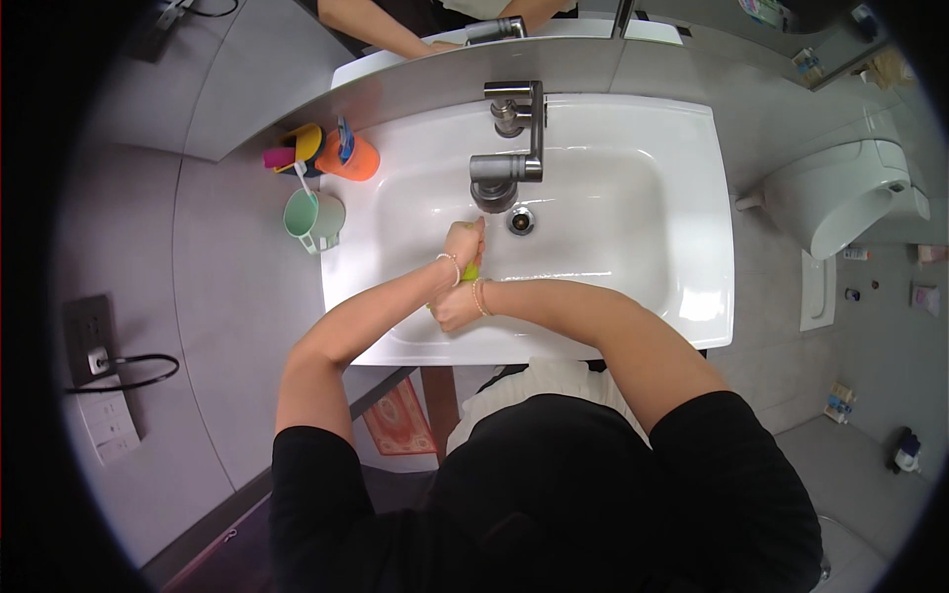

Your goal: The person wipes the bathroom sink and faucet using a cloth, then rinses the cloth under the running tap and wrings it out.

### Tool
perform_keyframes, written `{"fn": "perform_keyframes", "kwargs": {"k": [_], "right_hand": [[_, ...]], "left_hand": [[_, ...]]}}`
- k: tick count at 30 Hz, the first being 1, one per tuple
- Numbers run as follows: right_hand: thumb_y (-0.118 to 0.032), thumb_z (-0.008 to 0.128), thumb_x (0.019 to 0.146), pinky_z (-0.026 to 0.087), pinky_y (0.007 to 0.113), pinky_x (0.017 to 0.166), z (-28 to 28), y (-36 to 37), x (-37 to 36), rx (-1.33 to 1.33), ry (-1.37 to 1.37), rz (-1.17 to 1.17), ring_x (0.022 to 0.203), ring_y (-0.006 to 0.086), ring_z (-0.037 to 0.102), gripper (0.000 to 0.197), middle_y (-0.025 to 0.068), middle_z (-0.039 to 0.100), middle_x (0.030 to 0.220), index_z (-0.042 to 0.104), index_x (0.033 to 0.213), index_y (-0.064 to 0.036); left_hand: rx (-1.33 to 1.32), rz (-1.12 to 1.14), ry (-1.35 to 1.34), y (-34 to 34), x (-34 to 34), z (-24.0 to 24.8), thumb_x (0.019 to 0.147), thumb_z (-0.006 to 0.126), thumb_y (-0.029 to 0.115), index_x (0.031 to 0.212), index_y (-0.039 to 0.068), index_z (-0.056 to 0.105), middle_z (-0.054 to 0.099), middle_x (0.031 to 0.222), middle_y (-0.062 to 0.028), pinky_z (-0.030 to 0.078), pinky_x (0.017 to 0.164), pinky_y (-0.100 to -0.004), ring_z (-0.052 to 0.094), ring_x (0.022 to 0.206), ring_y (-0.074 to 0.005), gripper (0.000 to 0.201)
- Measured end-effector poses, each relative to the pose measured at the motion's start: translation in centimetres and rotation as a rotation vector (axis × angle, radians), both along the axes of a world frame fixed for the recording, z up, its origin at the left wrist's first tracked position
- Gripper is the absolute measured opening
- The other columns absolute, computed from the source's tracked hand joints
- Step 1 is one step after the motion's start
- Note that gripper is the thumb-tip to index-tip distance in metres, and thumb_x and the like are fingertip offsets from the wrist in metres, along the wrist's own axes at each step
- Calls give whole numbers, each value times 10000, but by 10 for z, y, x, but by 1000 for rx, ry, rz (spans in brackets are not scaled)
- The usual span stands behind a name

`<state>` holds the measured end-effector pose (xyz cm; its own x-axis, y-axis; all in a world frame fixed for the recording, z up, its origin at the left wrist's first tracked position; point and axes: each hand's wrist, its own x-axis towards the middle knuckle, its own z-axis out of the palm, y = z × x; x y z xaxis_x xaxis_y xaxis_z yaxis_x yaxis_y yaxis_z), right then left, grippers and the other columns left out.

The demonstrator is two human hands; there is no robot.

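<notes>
Over the left part of the white sink (613,296), my left hand (463,242) is closed around what looks like a yellow-green cloth (472,271). My right hand (456,308) grips the same cloth just nearer to me, with the forearms angled inward. Only a short stretch of the cloth shows between the two fists; the rest is hidden in my fingers. The grey swivel faucet (494,183) hangs just beyond my left hand, its head beside the drain (521,220). No running water can be made out.
Left of the basin stand a green cup (314,219) with a toothbrush, an orange cup (353,158) and a yellow-and-dark cup (304,143). A mirror (583,30) runs behind the sink. At right is a white toilet (840,198); a socket (97,361) with a plugged cord is at left.
</notes>
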<state>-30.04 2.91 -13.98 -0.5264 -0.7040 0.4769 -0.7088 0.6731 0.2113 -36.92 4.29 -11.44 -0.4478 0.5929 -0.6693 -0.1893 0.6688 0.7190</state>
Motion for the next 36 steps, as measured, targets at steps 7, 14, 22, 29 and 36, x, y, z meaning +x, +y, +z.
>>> {"fn": "perform_keyframes", "kwargs": {"k": [7, 14, 22, 29, 36], "right_hand": [[-132, 598, 561, 466, 363, 494, -9, -3, -5, 275, -19, 48, 546, 229, 574, 73, 70, 590, 549, 647, 563, -78], [-115, 585, 629, 468, 337, 520, -4, 1, -5, 386, -243, -73, 588, 214, 590, 93, 63, 625, 633, 657, 628, -54], [-163, 550, 707, 470, 313, 643, 11, 11, 9, 568, -226, -243, 679, 189, 607, 146, 29, 636, 677, 660, 628, -111], [-159, 445, 770, 400, 329, 869, -27, 15, -3, 219, -118, -396, 909, 218, 589, 247, 86, 652, 863, 670, 727, -66], [-182, 434, 808, 329, 365, 961, 23, 6, 0, 665, -815, -649, 1066, 220, 486, 258, 117, 574, 1074, 648, 850, -43]], "left_hand": [[185, 94, 72, -5, 3, 2, 876, 448, 303, 530, 58, 413, 414, 441, -45, 316, 336, -300, 379, 321, -151, 425], [322, 165, 102, -8, 11, 30, 875, 461, 288, 533, 66, 415, 407, 445, -26, 307, 341, -277, 361, 333, -122, 410], [541, 302, 20, -16, 9, 76, 879, 475, 282, 540, 64, 429, 402, 460, -6, 319, 350, -249, 358, 352, -97, 406], [595, 437, 55, -21, 16, 86, 883, 472, 295, 520, 91, 375, 378, 451, -8, 312, 365, -251, 351, 355, -106, 427], [683, 501, 111, -33, -14, 87, 879, 489, 308, 529, 71, 405, 402, 457, -15, 312, 356, -253, 363, 355, -103, 430]]}}
